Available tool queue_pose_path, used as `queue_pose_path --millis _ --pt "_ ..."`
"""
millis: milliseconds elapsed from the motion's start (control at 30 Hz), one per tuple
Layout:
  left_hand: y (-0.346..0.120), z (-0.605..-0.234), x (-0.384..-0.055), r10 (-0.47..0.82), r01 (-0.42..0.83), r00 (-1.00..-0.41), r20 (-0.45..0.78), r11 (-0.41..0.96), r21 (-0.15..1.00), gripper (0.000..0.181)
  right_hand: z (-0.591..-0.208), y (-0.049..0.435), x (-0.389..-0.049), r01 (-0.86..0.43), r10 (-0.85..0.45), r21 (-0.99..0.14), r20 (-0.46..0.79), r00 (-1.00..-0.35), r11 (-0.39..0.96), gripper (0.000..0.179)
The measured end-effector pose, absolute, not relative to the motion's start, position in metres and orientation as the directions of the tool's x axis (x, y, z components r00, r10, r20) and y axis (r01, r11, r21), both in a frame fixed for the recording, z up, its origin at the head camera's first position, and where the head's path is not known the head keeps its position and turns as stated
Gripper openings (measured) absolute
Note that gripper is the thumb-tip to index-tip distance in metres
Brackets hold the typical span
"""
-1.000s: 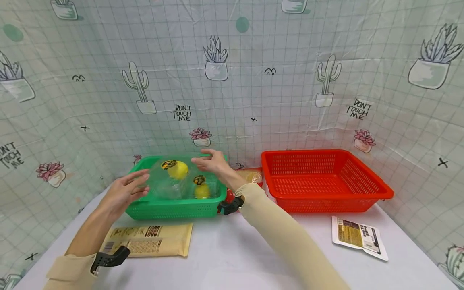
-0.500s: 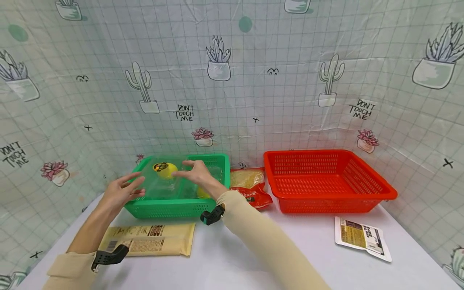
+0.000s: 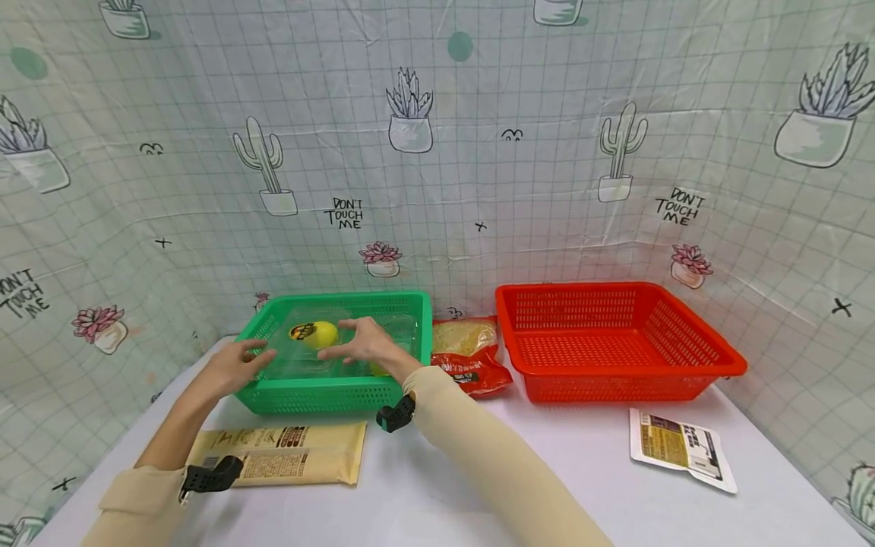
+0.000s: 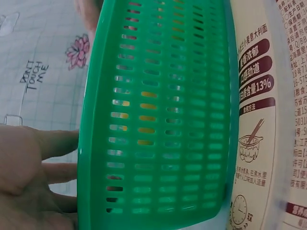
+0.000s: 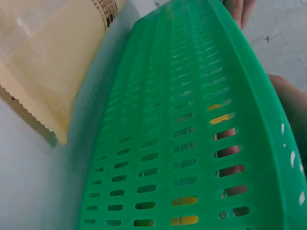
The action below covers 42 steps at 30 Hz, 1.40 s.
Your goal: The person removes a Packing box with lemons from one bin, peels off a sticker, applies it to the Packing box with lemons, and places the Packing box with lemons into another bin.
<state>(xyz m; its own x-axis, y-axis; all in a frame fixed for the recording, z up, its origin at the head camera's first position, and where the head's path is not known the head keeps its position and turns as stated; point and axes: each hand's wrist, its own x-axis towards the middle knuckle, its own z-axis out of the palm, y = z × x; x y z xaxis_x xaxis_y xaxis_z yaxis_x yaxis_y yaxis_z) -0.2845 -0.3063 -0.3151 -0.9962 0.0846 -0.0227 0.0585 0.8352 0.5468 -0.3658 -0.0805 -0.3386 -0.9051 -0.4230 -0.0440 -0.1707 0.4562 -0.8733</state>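
A clear plastic box (image 3: pixel 302 332) with a black and orange label sits low inside the green basket (image 3: pixel 321 395); a yellow, lemon-like thing (image 3: pixel 324 334) shows through it. My left hand (image 3: pixel 231 368) holds the box's left end, just over the basket's left rim. At its right end, my right hand (image 3: pixel 369 340) has thumb in front and fingers behind. Contact is hard to make out through the clear plastic. Another clear box (image 3: pixel 406 330) lies to the right, partly behind my right hand. In both wrist views the basket wall (image 4: pixel 158 120) hides most of the work.
In front of the green basket lies a beige pasta packet (image 3: pixel 294 456). A red bag (image 3: pixel 472 368) stands between that basket and a red basket (image 3: pixel 615 387). Near the table's right edge is a white and gold pouch (image 3: pixel 683 448).
The clear box has gone left and down into the green basket, together with both hands. The right forearm has swung left, uncovering the red bag.
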Motion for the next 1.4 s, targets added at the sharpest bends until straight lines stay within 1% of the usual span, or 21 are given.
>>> queue_pose_path --millis 100,200,400,567,700,867,1033,1200,1400 --pt "-0.304 -0.314 -0.287 0.092 0.057 -0.995 -0.045 0.863 0.501 0.062 -0.339 -0.080 -0.367 -0.175 -0.417 -0.854 -0.053 -0.907 0.489 0.080" --pt "-0.303 -0.314 -0.289 0.102 0.066 -0.994 -0.050 0.874 0.481 0.059 -0.338 -0.079 -0.366 -0.176 -0.426 -0.843 -0.069 -0.902 0.509 0.080" --pt "-0.298 -0.318 -0.293 0.106 0.082 -0.993 -0.042 0.918 0.387 0.055 -0.338 -0.080 -0.363 -0.167 -0.484 -0.854 -0.110 -0.868 0.492 0.078" --pt "-0.294 -0.319 -0.296 0.092 0.067 -0.994 -0.065 0.946 0.318 0.053 -0.337 -0.084 -0.358 -0.174 -0.472 -0.835 -0.112 -0.874 0.521 0.073" --pt "-0.293 -0.318 -0.296 0.089 0.062 -0.993 -0.084 0.958 0.282 0.049 -0.339 -0.083 -0.357 -0.178 -0.498 -0.855 -0.105 -0.861 0.487 0.069" --pt "-0.291 -0.318 -0.297 0.067 0.042 -0.994 -0.087 0.963 0.268 0.048 -0.339 -0.078 -0.355 -0.184 -0.533 -0.882 -0.086 -0.842 0.434 0.067" --pt "-0.288 -0.320 -0.297 0.047 0.023 -0.996 -0.077 0.957 0.290 0.050 -0.336 -0.069 -0.353 -0.183 -0.542 -0.888 -0.086 -0.836 0.423 0.064" --pt "-0.284 -0.321 -0.297 0.051 0.040 -0.998 -0.029 0.950 0.309 0.055 -0.325 -0.052 -0.355 -0.237 -0.567 -0.860 -0.072 -0.821 0.452 0.057" --pt "-0.272 -0.318 -0.292 0.110 0.142 -0.987 0.119 0.944 0.298 0.060 -0.307 -0.023 -0.354 -0.336 -0.586 -0.796 -0.028 -0.810 0.503 0.051"
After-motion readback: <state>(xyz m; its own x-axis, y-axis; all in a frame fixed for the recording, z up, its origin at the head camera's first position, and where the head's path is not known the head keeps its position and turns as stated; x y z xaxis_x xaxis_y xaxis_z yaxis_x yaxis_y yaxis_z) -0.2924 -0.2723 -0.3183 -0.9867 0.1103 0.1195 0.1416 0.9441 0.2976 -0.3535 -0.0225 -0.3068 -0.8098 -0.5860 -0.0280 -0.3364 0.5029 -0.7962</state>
